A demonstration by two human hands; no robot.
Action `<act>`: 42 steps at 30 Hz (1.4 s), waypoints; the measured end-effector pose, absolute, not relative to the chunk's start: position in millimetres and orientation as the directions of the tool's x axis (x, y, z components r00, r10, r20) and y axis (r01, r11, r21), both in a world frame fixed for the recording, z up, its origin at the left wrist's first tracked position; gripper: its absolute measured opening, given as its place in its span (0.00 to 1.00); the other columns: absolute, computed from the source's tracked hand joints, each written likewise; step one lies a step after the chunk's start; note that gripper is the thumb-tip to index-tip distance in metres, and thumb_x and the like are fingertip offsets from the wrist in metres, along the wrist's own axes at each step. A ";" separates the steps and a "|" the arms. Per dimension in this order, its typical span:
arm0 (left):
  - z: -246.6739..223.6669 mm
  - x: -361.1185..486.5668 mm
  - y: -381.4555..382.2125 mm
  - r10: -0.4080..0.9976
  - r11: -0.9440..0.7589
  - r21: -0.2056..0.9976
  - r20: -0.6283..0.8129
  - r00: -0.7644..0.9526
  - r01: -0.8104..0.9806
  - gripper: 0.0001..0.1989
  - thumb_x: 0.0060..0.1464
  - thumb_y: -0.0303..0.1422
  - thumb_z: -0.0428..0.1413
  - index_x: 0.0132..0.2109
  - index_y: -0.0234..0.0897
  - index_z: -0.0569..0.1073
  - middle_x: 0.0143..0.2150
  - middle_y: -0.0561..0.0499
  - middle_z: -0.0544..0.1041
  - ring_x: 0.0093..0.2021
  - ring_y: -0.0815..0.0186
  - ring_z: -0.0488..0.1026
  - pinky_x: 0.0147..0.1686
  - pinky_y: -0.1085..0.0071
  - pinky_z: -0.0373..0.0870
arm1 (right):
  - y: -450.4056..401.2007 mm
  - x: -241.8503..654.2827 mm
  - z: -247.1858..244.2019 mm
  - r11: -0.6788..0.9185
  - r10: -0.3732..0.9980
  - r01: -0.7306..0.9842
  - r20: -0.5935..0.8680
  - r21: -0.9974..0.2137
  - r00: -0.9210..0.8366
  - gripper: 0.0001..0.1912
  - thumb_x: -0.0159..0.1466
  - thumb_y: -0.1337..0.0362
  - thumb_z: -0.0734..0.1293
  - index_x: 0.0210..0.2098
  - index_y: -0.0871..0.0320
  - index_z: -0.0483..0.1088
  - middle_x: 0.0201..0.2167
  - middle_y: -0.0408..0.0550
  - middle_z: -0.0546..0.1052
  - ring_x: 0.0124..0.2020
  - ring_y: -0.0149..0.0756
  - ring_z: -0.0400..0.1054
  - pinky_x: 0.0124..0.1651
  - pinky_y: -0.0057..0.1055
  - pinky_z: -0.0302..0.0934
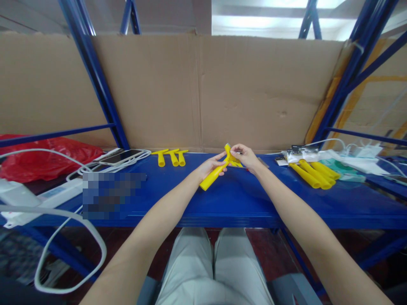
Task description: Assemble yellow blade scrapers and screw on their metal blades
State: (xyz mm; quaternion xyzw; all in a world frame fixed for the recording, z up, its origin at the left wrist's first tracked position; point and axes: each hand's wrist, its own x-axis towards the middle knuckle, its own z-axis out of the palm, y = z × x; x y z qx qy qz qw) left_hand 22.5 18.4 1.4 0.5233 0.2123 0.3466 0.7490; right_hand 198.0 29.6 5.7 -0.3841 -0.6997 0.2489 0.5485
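My left hand [212,166] is closed round a yellow handle-like piece [212,177], which slants from lower left to upper right above the blue shelf. At the upper end of this piece, my right hand [244,155] has its thumb and fingers pinched together; whatever lies between them is too small to make out. Small yellow parts [235,164] rest just behind and below the hands. Several yellow tubes [313,174] lie side by side on the right. Toward the back left are yellow T-shaped pieces [174,158].
The blue shelf [203,207] has a cardboard backing [152,93] and blue posts. A phone [122,156], white cables, a power strip [54,199] and a red plastic bag [47,154] are at the left. Packets [300,153] and green plastic [348,173] lie at the right.
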 end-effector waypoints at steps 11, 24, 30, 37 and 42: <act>-1.3 22.1 25.0 0.714 0.225 0.939 0.024 0.700 -0.262 0.38 0.53 0.17 0.49 0.68 0.42 0.47 0.31 0.47 0.75 0.21 0.71 0.70 0.18 0.78 0.63 | 34.2 199.3 0.3 0.478 0.878 0.080 0.473 -0.875 -0.070 0.22 0.43 0.52 0.74 0.27 0.56 0.60 0.26 0.37 0.68 0.28 0.27 0.63 0.37 0.29 0.60; 0.9 22.9 23.0 0.709 0.222 0.950 -0.003 0.705 -0.219 0.37 0.54 0.17 0.48 0.67 0.42 0.48 0.31 0.48 0.75 0.21 0.71 0.70 0.19 0.77 0.63 | 31.6 205.6 2.9 0.454 0.885 0.039 0.446 -0.890 -0.133 0.25 0.41 0.53 0.75 0.28 0.55 0.59 0.26 0.36 0.68 0.28 0.27 0.64 0.36 0.30 0.61; 2.9 24.0 18.2 0.730 0.204 0.949 0.017 0.683 -0.242 0.38 0.53 0.16 0.47 0.68 0.42 0.46 0.30 0.48 0.74 0.20 0.71 0.68 0.18 0.77 0.61 | 32.9 205.7 1.6 0.464 0.880 0.031 0.456 -0.885 -0.134 0.26 0.41 0.51 0.75 0.27 0.55 0.59 0.26 0.36 0.68 0.29 0.27 0.64 0.37 0.30 0.62; 4.0 25.2 19.0 0.752 0.217 0.932 0.030 0.659 -0.289 0.40 0.54 0.16 0.48 0.68 0.45 0.44 0.30 0.49 0.73 0.20 0.71 0.69 0.18 0.77 0.62 | 43.2 204.4 -8.1 0.474 0.880 0.095 0.474 -0.875 -0.027 0.25 0.43 0.49 0.74 0.30 0.54 0.60 0.30 0.40 0.70 0.34 0.30 0.67 0.43 0.34 0.64; 6.1 24.3 19.3 0.769 0.215 0.924 0.039 0.638 -0.316 0.38 0.54 0.17 0.48 0.68 0.44 0.47 0.32 0.48 0.74 0.20 0.71 0.68 0.18 0.77 0.62 | 47.5 204.0 -9.8 0.457 0.874 0.229 0.482 -0.860 0.066 0.21 0.50 0.51 0.71 0.35 0.55 0.62 0.36 0.45 0.72 0.40 0.34 0.69 0.47 0.36 0.63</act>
